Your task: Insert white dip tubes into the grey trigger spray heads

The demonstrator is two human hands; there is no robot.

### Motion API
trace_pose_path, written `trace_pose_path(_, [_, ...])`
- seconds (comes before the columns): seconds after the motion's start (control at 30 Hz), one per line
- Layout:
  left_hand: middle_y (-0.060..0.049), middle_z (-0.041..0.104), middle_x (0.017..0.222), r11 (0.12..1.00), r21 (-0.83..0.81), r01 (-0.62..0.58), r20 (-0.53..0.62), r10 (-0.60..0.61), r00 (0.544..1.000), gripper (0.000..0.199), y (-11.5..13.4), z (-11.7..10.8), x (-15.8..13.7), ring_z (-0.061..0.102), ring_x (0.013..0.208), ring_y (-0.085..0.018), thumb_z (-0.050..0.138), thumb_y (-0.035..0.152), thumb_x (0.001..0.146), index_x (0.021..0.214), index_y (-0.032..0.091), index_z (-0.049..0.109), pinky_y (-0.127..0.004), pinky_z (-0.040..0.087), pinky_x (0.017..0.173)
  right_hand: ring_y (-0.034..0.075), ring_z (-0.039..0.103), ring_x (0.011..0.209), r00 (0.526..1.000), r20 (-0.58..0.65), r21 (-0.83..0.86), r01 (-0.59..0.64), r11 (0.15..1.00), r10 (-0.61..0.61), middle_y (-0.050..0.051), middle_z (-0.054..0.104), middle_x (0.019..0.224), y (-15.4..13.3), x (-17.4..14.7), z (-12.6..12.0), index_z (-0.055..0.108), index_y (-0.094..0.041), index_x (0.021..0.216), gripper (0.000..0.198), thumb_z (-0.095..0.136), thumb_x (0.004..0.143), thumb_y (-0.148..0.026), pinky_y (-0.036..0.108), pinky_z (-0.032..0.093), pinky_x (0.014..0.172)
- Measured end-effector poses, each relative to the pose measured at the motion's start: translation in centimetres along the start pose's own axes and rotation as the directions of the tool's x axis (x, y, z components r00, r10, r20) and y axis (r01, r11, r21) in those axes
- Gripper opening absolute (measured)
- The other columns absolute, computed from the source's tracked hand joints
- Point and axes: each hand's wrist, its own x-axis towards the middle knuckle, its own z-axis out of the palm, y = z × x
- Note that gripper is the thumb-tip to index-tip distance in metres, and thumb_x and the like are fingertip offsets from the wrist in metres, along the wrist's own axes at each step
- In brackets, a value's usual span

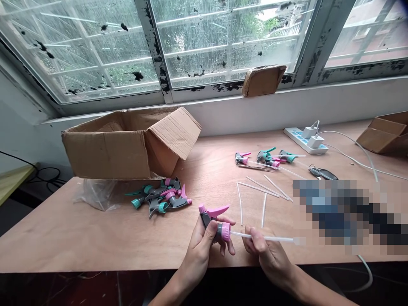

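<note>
My left hand (204, 244) is closed around a pink and dark grey trigger spray head (225, 231), its pink collar facing right. A thin white dip tube (282, 239) runs from that collar to the right. My right hand (266, 253) pinches the tube a little way from the collar, between thumb and fingers. Whether the tube's end sits inside the collar or just touches it, I cannot tell. Several loose white tubes (264, 209) lie on the table beyond my right hand. To the left is a pile of pink, green and grey spray heads (162, 207).
An open cardboard box (106, 155) stands at the back left, a plastic bag (95, 195) under its edge. Spray heads with tubes (264, 157) lie at the back. Farther right are a power strip (304, 140), keys (323, 173), cables and another cardboard box (384, 136). The table's front edge is close.
</note>
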Motion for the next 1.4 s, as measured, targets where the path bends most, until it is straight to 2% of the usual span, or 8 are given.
trace_pose_path(0.17, [-0.009,0.071,0.089,0.995,0.09,0.043,0.055,-0.048,0.997,0.045,0.5,0.1,-0.1,0.064,0.064,-0.017,0.053,0.051,0.102,0.125,0.013,0.064,-0.027,0.05,0.059,0.018,0.054,0.063,0.985,0.166,0.023,0.053,0.998,-0.056,0.002,0.058,0.065,-1.7,1.0,-0.1,0.059,-0.024,0.072,0.05,0.033,0.108,-0.047,0.03,0.05,0.073])
trace_pose_path(0.3, [-0.003,0.069,0.078,0.985,0.137,0.104,0.001,-0.105,0.994,0.047,0.5,0.2,-0.5,0.062,0.067,-0.018,0.055,0.053,0.101,0.127,0.015,0.064,-0.03,0.053,0.071,0.017,0.059,0.063,0.982,0.148,-0.02,0.122,0.992,-0.118,0.001,0.065,0.07,-1.7,0.9,0.0,0.062,-0.024,0.074,0.049,0.032,0.109,-0.04,0.026,0.052,0.071])
trace_pose_path(0.57, [-0.008,0.072,0.097,0.979,0.157,0.127,-0.131,-0.107,0.986,0.055,-0.1,0.4,-0.7,0.063,0.07,-0.019,0.055,0.059,0.098,0.133,0.017,0.059,-0.032,0.052,0.07,0.021,0.07,0.078,0.981,0.142,-0.156,0.155,0.975,-0.133,0.005,0.073,0.08,-1.6,0.8,0.0,0.071,-0.025,0.087,0.042,0.036,0.108,-0.036,0.027,0.058,0.082])
trace_pose_path(0.73, [-0.01,0.07,0.116,0.967,0.23,0.108,-0.145,-0.076,0.987,0.053,0.2,1.1,-0.8,0.057,0.061,-0.013,0.044,0.06,0.102,0.134,0.019,0.056,-0.03,0.052,0.065,0.022,0.071,0.085,0.976,0.172,-0.165,0.165,0.972,-0.136,0.006,0.076,0.091,-1.4,0.6,0.0,0.073,-0.025,0.097,0.037,0.039,0.108,-0.034,0.03,0.057,0.086])
trace_pose_path(0.97, [-0.009,0.072,0.1,0.977,0.188,0.098,-0.12,-0.076,0.99,0.053,0.4,1.2,-0.3,0.058,0.058,-0.013,0.046,0.063,0.1,0.118,0.015,0.061,-0.026,0.051,0.057,0.02,0.063,0.074,0.971,0.208,-0.176,0.157,0.972,-0.119,0.004,0.068,0.08,-1.6,1.1,0.2,0.066,-0.024,0.083,0.041,0.035,0.108,-0.037,0.03,0.053,0.075])
trace_pose_path(1.1, [-0.007,0.07,0.087,0.983,0.139,0.12,-0.04,-0.115,0.993,0.055,0.1,0.4,-0.1,0.063,0.061,-0.016,0.047,0.064,0.099,0.122,0.015,0.057,-0.029,0.052,0.059,0.019,0.061,0.076,0.963,0.27,-0.036,0.022,0.999,-0.012,0.004,0.066,0.081,-2.1,1.1,0.4,0.062,-0.023,0.081,0.043,0.036,0.108,-0.044,0.03,0.05,0.075])
trace_pose_path(1.2, [-0.006,0.069,0.083,0.986,0.129,0.102,0.037,-0.107,0.994,0.058,-0.2,0.0,-0.1,0.065,0.062,-0.016,0.043,0.066,0.1,0.125,0.015,0.052,-0.028,0.052,0.06,0.016,0.055,0.063,0.974,0.179,0.154,-0.168,0.974,0.14,0.002,0.061,0.07,-2.1,1.1,0.1,0.056,-0.021,0.069,0.052,0.041,0.105,-0.055,0.028,0.045,0.062])
trace_pose_path(1.4, [-0.015,0.066,0.123,0.99,0.131,0.041,0.11,-0.056,0.992,0.042,-0.3,0.0,0.0,0.07,0.068,-0.015,0.034,0.06,0.105,0.12,0.022,0.041,-0.024,0.047,0.052,0.008,0.031,0.047,0.915,0.105,0.615,-0.367,0.698,0.389,-0.004,0.048,0.064,-2.0,4.8,-3.8,0.05,-0.02,0.073,0.046,0.065,0.092,-0.059,0.021,0.022,0.043])
